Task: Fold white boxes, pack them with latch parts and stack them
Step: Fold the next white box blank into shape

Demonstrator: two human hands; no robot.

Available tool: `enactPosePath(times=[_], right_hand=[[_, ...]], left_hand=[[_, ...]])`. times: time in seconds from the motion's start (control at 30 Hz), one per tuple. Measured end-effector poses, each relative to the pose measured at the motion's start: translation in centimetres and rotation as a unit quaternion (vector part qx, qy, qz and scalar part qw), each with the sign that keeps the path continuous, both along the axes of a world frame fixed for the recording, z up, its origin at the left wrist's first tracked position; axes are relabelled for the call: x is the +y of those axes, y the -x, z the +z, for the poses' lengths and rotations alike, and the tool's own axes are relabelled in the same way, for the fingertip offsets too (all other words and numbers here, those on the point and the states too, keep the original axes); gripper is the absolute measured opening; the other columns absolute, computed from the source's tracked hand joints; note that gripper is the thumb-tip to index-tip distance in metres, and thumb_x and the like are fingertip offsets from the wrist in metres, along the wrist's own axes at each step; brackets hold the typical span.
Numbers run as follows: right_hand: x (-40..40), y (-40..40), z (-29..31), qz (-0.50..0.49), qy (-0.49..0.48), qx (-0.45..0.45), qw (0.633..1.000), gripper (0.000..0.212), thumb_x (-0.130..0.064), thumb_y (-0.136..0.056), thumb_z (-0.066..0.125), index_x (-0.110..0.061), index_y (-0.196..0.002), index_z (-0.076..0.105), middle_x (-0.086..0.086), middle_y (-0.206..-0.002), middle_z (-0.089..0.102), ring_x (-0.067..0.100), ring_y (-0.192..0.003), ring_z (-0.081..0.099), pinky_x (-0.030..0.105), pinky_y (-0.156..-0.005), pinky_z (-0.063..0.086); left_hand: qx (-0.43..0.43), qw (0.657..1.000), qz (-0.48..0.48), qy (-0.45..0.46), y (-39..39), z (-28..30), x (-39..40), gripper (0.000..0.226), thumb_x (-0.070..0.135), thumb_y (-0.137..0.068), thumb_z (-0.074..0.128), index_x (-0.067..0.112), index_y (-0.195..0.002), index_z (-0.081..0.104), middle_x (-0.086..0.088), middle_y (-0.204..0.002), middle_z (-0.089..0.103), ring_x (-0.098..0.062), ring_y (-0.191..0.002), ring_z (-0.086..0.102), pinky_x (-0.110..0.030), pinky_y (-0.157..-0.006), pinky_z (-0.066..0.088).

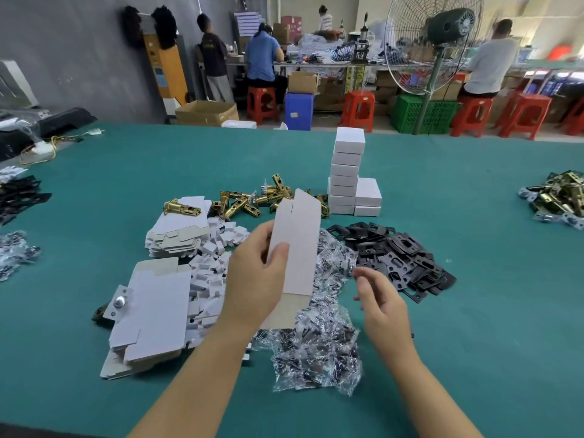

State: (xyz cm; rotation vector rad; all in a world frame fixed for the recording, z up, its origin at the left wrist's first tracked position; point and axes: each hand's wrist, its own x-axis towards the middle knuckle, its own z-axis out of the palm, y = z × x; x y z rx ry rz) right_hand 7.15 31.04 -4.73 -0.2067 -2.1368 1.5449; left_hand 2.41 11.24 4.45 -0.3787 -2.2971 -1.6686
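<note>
On the green table (442, 311), everything lay around one raised, unfolded white box blank (298, 245), white outside, brown-grey cardboard at its lower flap, with a slit at its top edge. The left hand (256, 279) gripped it by the left edge, thumb across the white face and fingers curled behind, holding it upright above the clutter. Beyond the held blank and to its right stood a stack of closed white boxes (347, 172), a shorter stack touching its right side. To the left of the grip lay piles of flat box blanks (151, 311), one weighted by a silver latch part. Right of the grip spread black strike plates (398, 251); beneath it lay clear bags of screws (319, 346). Brass latch bolts (246, 200) lay just beyond the blank. The right hand (382, 305) hovered just beside the blank, fingers loosely curled, holding nothing.
</note>
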Motion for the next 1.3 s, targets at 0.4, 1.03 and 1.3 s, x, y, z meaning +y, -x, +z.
enactPosePath(times=[0.4,1.03,1.3], right_hand=[[-0.4,0.5,4.2,0.121,0.325,-0.059,0.936,0.022,-0.023,-0.107,0.050,-0.020,-0.107,0.072,0.009,-0.110,0.077,0.022,-0.100,0.073,0.027,-0.074,0.058],[0.8,-0.6,3.9,0.173,0.162,-0.125,0.963,0.027,-0.049,-0.106,0.046,-0.037,-0.118,0.067,-0.026,-0.110,0.071,-0.011,-0.103,0.065,0.012,-0.082,0.053],[0.0,-1.6,4.6,0.230,0.110,-0.127,0.958,0.033,-0.075,-0.091,0.033,-0.082,-0.122,0.043,-0.044,-0.129,0.054,-0.017,-0.123,0.048,0.010,-0.096,0.044]], left_hand=[[0.097,0.909,-0.192,0.357,-2.9,-4.2,5.4,0.067,0.036,-0.104,0.045,0.019,-0.163,0.016,0.002,-0.168,0.008,-0.018,-0.148,0.005,-0.038,-0.126,0.010],[-0.054,0.965,-0.113,0.230,0.4,-2.4,4.0,0.039,0.055,-0.089,0.067,0.041,-0.120,0.047,0.011,-0.121,0.049,-0.009,-0.086,0.063,-0.039,-0.085,0.056],[-0.082,0.954,-0.165,0.236,1.0,-1.5,3.9,0.065,0.089,-0.056,0.062,0.033,-0.089,0.057,0.014,-0.111,0.043,-0.011,-0.094,0.063,-0.035,-0.083,0.057]])
